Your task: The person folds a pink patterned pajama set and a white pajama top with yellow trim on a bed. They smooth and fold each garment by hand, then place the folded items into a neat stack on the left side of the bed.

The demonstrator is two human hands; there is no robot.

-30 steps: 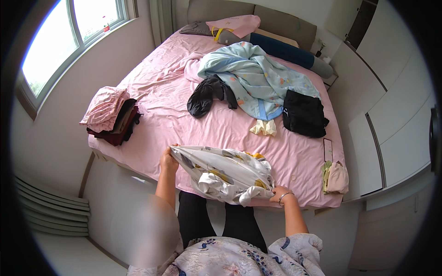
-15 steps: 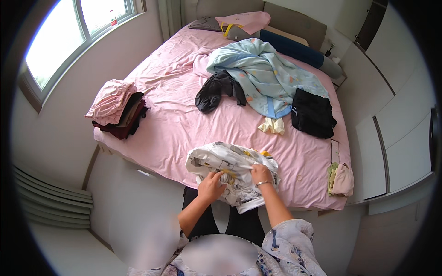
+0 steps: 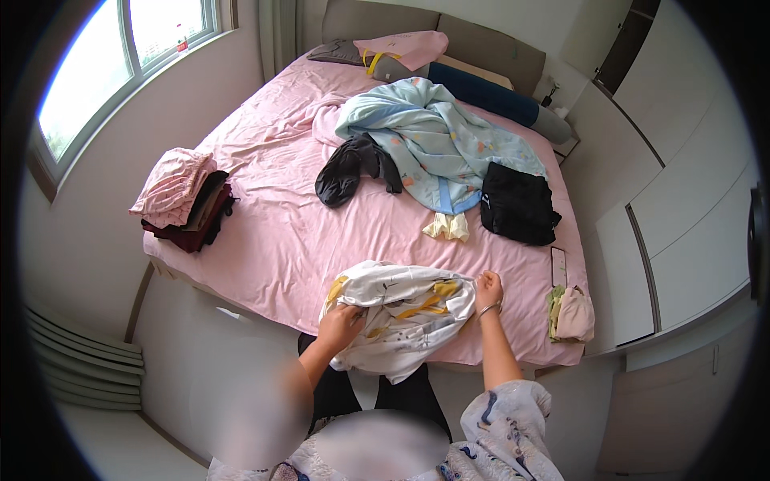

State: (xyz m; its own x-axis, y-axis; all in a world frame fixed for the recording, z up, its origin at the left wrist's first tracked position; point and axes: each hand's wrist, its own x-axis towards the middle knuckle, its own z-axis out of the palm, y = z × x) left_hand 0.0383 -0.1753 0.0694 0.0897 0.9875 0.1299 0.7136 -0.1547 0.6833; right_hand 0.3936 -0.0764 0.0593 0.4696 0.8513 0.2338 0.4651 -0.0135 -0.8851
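Observation:
A crumpled white cloth [image 3: 401, 309] with yellow and grey leaf-like prints lies bunched at the bed's front edge, part of it hanging over. My left hand [image 3: 341, 325] is closed on its left side, with the fingertips tucked into the folds. At the cloth's right end, my right hand [image 3: 488, 293], with a bangle on the wrist, is closed and pinches the edge. The cloth is loosely spread between both hands, its yellow patches showing on top.
On the pink-sheeted bed [image 3: 265, 232] lie a stack of folded clothes [image 3: 183, 200], a dark garment [image 3: 357, 168], a light blue quilt [image 3: 437, 140], folded black clothing [image 3: 520, 204], small cream items [image 3: 447, 227], a phone [image 3: 558, 266] and small folded clothes [image 3: 573, 313]. White cabinets [image 3: 682, 232] stand right.
My hands have moved farther apart, the right one outward to the right. The cloth is wider and shows more of its yellow print. The whole view has shifted slightly.

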